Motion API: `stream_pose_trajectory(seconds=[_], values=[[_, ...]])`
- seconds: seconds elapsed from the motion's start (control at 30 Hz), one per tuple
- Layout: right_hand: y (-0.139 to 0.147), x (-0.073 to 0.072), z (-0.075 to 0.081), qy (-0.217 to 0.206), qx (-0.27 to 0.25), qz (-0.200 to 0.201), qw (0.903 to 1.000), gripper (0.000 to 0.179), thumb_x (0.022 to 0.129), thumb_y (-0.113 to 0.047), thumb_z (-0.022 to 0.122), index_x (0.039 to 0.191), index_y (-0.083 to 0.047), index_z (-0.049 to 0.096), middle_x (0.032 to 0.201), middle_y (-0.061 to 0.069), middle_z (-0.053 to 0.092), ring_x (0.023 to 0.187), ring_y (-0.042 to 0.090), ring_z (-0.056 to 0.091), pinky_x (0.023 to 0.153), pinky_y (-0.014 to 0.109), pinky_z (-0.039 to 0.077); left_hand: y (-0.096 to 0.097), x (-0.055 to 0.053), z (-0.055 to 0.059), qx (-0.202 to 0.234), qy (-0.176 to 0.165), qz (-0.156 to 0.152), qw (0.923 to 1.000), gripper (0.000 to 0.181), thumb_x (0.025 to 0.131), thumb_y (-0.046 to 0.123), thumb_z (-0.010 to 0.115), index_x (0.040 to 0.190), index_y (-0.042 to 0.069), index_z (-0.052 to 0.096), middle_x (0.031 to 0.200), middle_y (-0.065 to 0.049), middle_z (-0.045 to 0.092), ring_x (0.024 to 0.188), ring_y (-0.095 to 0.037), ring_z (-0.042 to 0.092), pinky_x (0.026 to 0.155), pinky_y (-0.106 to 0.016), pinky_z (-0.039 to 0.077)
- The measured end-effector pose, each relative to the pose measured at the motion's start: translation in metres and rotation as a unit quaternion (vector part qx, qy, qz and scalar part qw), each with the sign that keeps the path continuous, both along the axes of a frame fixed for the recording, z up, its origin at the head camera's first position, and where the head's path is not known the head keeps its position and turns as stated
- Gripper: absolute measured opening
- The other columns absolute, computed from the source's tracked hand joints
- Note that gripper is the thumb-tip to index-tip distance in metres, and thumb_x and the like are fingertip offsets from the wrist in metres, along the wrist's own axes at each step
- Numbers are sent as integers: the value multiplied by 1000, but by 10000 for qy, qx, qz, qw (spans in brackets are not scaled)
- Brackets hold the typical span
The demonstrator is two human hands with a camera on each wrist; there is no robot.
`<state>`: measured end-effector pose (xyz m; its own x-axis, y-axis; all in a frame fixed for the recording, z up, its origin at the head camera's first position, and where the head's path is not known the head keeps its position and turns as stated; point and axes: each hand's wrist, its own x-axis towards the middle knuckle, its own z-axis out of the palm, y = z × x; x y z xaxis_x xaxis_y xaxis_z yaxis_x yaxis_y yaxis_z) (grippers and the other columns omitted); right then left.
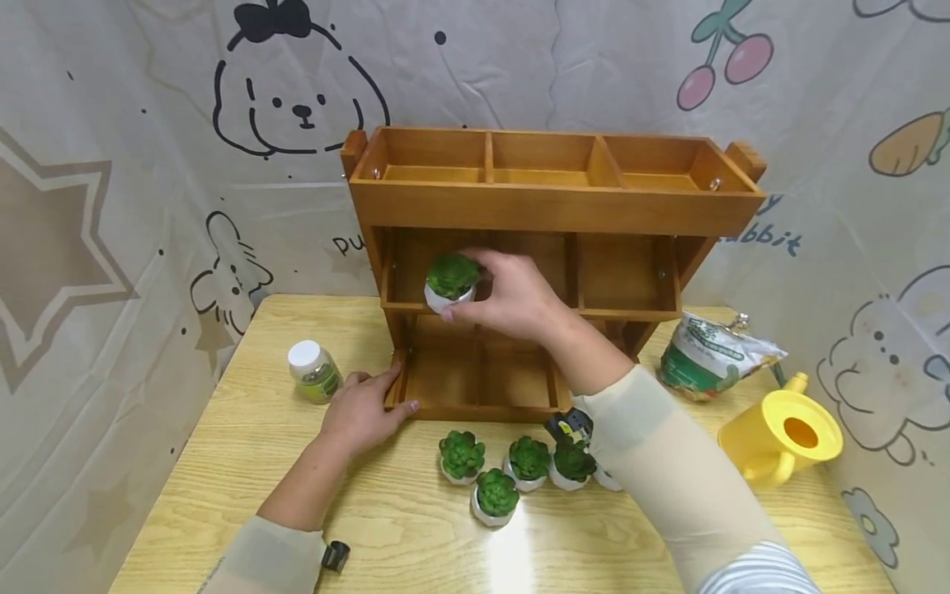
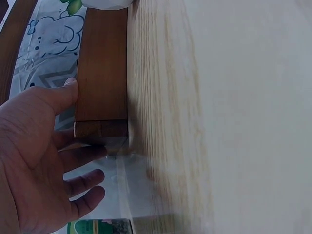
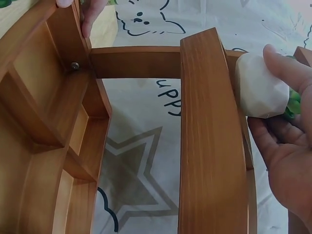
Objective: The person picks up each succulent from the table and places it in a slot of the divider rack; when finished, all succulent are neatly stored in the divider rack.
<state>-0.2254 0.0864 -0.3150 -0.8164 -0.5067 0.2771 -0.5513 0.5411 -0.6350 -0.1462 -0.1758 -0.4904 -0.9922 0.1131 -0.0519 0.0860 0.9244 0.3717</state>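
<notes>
1. A white-lidded jar (image 1: 315,373) stands upright on the tabletop (image 1: 223,462), just to the left of the left hand.
2. The left hand (image 1: 364,414) lightly grips the front left corner of the lowest tier of a three-tier wooden planter rack (image 1: 557,211), its thumb on the front board and its fingers along the outer side.
3. A potted succulent (image 1: 451,279), green in a white faceted pot, is clamped between the thumb and fingers of the right hand (image 1: 512,299), above and to the right of the left hand. The pot is before the left part of the middle tier; whether it touches the front rail cannot be told.
4. Four more potted succulents (image 1: 529,460) stand below the right hand, near the rack's front. A further white pot (image 1: 609,480) is partly hidden by the right sleeve (image 1: 668,462).
5. A green-and-white bag (image 1: 708,356) lies to the right of the right hand, beside the rack.
6. A yellow watering can (image 1: 775,436) stands farthest right of that hand, near the bag.
</notes>
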Motion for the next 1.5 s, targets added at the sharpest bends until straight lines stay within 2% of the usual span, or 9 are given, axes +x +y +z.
stream_pose_trajectory(seconds=[0.17,0.57,0.9,1.13,1.5], values=[[-8,-6,1,-63,79,116,9999,71,80,-32,92,140,-9,61,119,2,72,107,15,68,92,34,55,1,0,1,14,10,-28,10000,81,95,61,64,160,18,43,137,-15,66,131,-40,49,102,-60,45],[-20,-20,5,-297,455,110,9985,77,84,-37,87,148,-11,55,122,4,70,111,17,65,97,36,52,3,2,3,78,-79,-2,9999,80,96,60,65,161,20,41,137,-16,66,132,-40,49,102,-62,46],[-27,-28,8,10,934,317,9951,69,83,-32,88,142,-11,58,124,4,68,113,19,63,100,37,50,2,2,4,118,-72,52,9999,81,95,60,66,161,19,42,137,-17,65,131,-40,49,99,-62,47],[-30,-30,10,235,1296,410,9904,67,83,-30,88,140,-12,59,124,3,67,115,18,62,102,36,49,2,2,5,140,-96,105,9998,81,95,60,67,161,20,42,137,-16,66,131,-39,49,101,-61,46],[-33,-27,12,39,1502,488,9874,65,88,-28,85,145,-15,57,134,5,64,118,20,60,103,39,50,0,2,2,167,-64,50,9998,81,95,60,66,161,18,42,136,-16,66,131,-39,50,98,-61,48]])
